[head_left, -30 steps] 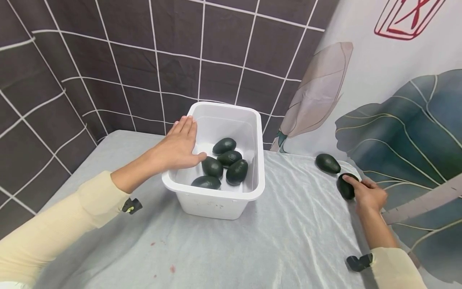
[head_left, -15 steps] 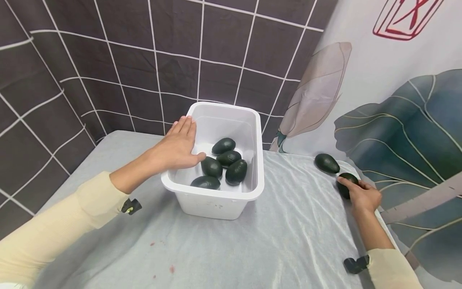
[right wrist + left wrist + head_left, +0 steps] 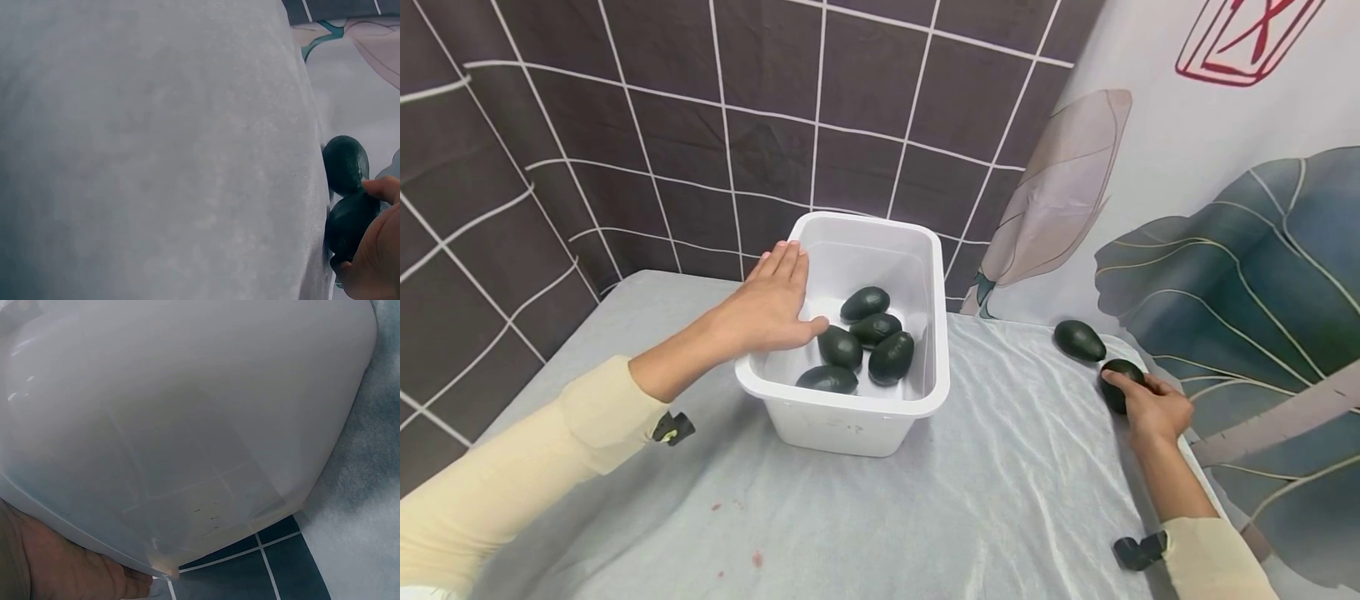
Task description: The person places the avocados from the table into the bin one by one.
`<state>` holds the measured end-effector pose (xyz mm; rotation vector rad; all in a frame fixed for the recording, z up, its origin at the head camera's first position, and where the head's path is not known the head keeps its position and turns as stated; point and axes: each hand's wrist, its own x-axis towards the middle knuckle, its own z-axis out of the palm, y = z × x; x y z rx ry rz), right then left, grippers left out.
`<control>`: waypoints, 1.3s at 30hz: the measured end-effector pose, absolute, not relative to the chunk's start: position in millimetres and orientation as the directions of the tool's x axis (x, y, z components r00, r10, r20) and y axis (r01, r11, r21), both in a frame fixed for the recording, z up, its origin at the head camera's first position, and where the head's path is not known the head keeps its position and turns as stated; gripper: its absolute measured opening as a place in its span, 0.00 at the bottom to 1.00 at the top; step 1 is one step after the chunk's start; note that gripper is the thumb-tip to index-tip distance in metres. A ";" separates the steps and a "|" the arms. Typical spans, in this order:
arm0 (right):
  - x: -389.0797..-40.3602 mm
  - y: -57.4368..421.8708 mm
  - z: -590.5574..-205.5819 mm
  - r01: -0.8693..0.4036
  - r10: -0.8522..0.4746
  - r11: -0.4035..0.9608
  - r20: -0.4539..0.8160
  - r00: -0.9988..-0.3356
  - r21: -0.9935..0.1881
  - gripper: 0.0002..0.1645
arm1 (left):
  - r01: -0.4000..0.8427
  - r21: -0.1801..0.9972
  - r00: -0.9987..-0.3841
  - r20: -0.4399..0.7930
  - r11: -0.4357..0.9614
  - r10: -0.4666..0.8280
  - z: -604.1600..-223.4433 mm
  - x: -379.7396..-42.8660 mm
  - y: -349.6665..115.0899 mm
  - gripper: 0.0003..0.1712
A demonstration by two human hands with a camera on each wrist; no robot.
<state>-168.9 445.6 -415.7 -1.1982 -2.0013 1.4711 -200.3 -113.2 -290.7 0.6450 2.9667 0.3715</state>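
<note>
A white plastic tub (image 3: 850,429) stands mid-table with several dark green avocados (image 3: 891,358) in it. My left hand (image 3: 775,308) lies across the tub's left rim, fingers straight and thumb reaching over the inside. In the left wrist view the tub's outer wall (image 3: 206,437) fills most of the picture, the hand (image 3: 75,569) at its lower left. At the table's right edge my right hand (image 3: 1157,408) grips an avocado (image 3: 1118,385) between thumb and fingers. Another avocado (image 3: 1079,340) lies just beyond it; the right wrist view shows this far avocado (image 3: 345,165) close against the held one (image 3: 351,225).
A pale grey-blue cloth (image 3: 985,492) covers the table, with small reddish spots (image 3: 757,558) near the front. Dark gridded fabric (image 3: 760,150) hangs behind and at the left. A printed leaf curtain (image 3: 1247,275) borders the right edge.
My right hand has shifted slightly left and its grip on the avocado has changed a little since one second ago. The left hand and tub have stayed in place.
</note>
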 end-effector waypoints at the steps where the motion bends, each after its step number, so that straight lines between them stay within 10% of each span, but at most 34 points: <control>1: -169.1 445.4 -415.2 0.408 0.807 0.086 -0.177 -0.563 -0.909 0.47 | 0.398 0.253 -0.908 -0.030 0.882 0.419 -290.7 -200.3 -113.2 0.61; 39: -185.6 410.8 -360.7 0.233 0.710 0.037 -0.139 -0.691 -0.972 0.45 | 0.394 0.254 -0.910 -0.030 0.883 0.414 -288.9 -198.8 -112.9 0.58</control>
